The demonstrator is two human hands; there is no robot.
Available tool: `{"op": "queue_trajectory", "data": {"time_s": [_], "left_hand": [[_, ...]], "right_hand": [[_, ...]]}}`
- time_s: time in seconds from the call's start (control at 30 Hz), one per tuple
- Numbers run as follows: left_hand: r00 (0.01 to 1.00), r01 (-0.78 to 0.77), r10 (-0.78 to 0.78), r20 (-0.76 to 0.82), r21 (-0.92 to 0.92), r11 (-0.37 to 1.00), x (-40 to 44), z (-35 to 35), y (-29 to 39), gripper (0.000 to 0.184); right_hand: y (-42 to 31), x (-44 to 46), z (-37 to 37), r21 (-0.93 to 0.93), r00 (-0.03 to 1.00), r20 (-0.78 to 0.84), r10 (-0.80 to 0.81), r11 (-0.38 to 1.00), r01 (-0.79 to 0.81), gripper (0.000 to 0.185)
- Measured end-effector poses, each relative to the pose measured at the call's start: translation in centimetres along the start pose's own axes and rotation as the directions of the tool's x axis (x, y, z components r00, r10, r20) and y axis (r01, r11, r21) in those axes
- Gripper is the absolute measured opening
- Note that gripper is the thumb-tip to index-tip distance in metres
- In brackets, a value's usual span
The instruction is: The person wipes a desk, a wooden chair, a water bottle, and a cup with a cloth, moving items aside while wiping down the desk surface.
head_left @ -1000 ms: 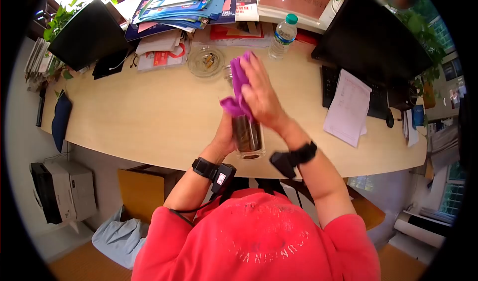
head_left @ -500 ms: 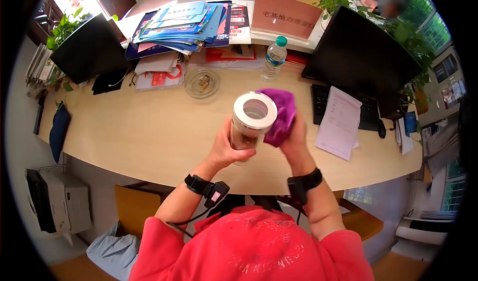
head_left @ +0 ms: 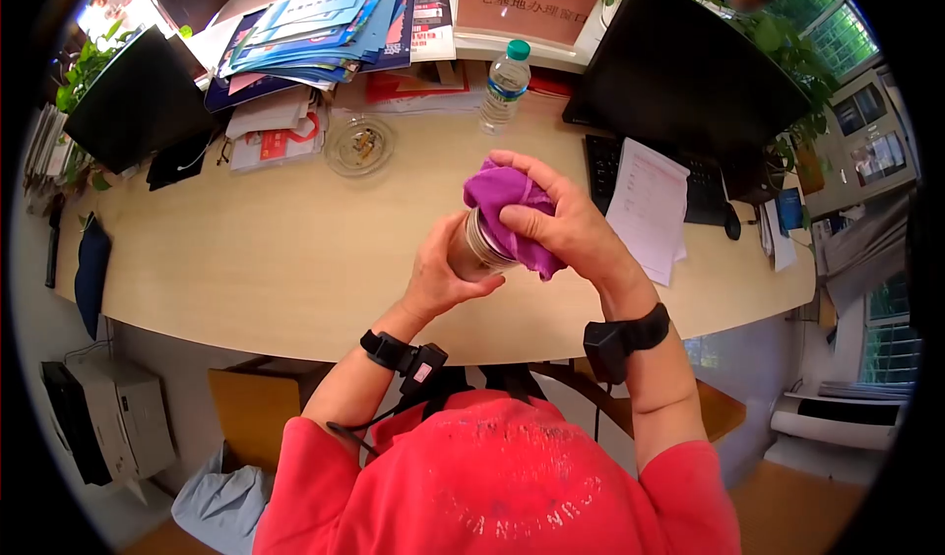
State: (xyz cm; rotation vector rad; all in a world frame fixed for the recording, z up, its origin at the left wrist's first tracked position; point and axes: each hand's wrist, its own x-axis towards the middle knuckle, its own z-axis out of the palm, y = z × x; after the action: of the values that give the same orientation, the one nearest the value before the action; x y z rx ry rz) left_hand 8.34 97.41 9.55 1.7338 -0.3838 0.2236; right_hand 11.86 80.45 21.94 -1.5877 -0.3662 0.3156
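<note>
Fingers (head_left: 445,228) of our left hand (head_left: 431,277) curl round the jar (head_left: 470,253), which we hold tilted over the worktop (head_left: 226,260); fingers and thumb of our right hand (head_left: 585,234) grip the purple cloth (head_left: 495,189) against the jar's top end. Water bottle (head_left: 503,92) stands beyond our hands, ashtray (head_left: 341,157) to its left, papers (head_left: 645,206) overlapping the keyboard (head_left: 600,163) on our right.
</note>
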Motion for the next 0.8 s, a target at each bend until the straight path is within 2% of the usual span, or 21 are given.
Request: {"op": "queue_trajectory", "data": {"time_s": [0.07, 0.1, 0.2, 0.27, 0.33, 0.4, 0.43, 0.47, 0.53, 0.6, 0.63, 0.67, 0.73, 0.77, 0.8], "left_hand": [[1.000, -0.028, 0.028, -0.014, 0.009, 1.000, -0.2, 0.7, -0.9, 0.078], [0.999, -0.032, 0.032, -0.029, -0.012, 0.999, -0.4, 1.1, -1.1, 0.078], [0.995, -0.073, 0.082, -0.062, 0.147, 0.986, -0.9, 1.6, -1.1, 0.082], [0.998, 0.014, -0.017, -0.063, -0.058, 0.998, -0.7, 2.0, -1.2, 0.084], [0.995, 0.069, -0.085, -0.062, -0.225, 0.972, -0.3, 2.1, -1.0, 0.086], [0.990, 0.096, -0.126, -0.061, -0.355, 0.930, 0.2, 2.1, -0.5, 0.087], [0.982, 0.177, -0.189, -0.015, -0.281, 0.943, 0.2, 1.8, -2.4, 0.086], [0.960, 0.276, -0.273, 0.061, -0.348, 0.896, 0.6, 1.0, -0.8, 0.086], [0.964, 0.261, -0.251, 0.086, -0.468, 0.844, 1.0, 0.6, -0.1, 0.085], [0.971, 0.238, -0.217, 0.098, -0.449, 0.861, 0.9, 0.5, -0.5, 0.084], [0.977, 0.209, -0.202, 0.062, -0.426, 0.880, 1.0, 0.5, 0.9, 0.080], [0.975, 0.168, -0.220, -0.030, -0.553, 0.816, 0.7, 1.3, 1.3, 0.073], [0.940, 0.259, -0.335, -0.070, -0.492, 0.831, 0.5, 0.7, 0.5, 0.065], [0.957, 0.161, -0.257, -0.131, -0.498, 0.852, 0.8, 0.6, 0.8, 0.062], [0.961, 0.164, -0.248, -0.125, -0.466, 0.870, 1.0, 0.6, 0.6, 0.062]], "right_hand": [[1.1, 0.1, 0.2, -0.001, 0.995, -0.098, 0.009, 1.000, -0.009, 0.036], [0.9, 0.0, 0.5, 0.012, 0.982, -0.164, 0.091, 0.996, -0.090, 0.029], [3.1, 0.4, 0.3, 0.471, 0.953, -0.220, 0.209, 0.878, -0.084, 0.026], [5.2, -0.3, 0.9, 0.425, 0.978, -0.209, 0.025, 0.902, 0.068, 0.031], [7.4, -1.1, 2.5, 0.435, 0.969, -0.248, -0.013, 0.892, 0.123, 0.040], [8.7, -1.6, 3.4, 0.211, 0.947, -0.316, -0.054, 0.969, 0.126, 0.050], [9.0, -2.3, 4.0, 0.192, 0.952, -0.269, -0.149, 0.960, 0.205, 0.053], [9.3, -2.5, 3.8, 0.230, 0.968, -0.216, -0.130, 0.957, 0.180, 0.052], [8.3, -2.0, 3.5, 0.307, 0.976, -0.197, -0.096, 0.939, 0.154, 0.053], [4.2, -1.3, 3.6, 0.175, 0.964, -0.187, -0.191, 0.959, 0.224, 0.053], [4.3, -0.6, 3.9, 0.130, 0.931, -0.194, -0.310, 0.932, 0.338, 0.053], [5.2, 0.0, 4.1, 0.016, 0.892, -0.216, -0.398, 0.912, 0.411, 0.050], [9.1, 0.0, 3.8, 0.127, 0.956, -0.202, -0.212, 0.962, 0.241, 0.046], [12.4, -0.1, 4.0, 0.181, 0.962, -0.243, -0.123, 0.969, 0.169, 0.042], [12.4, -0.4, 4.0, 0.281, 0.972, -0.226, 0.057, 0.960, 0.009, 0.041]]}}
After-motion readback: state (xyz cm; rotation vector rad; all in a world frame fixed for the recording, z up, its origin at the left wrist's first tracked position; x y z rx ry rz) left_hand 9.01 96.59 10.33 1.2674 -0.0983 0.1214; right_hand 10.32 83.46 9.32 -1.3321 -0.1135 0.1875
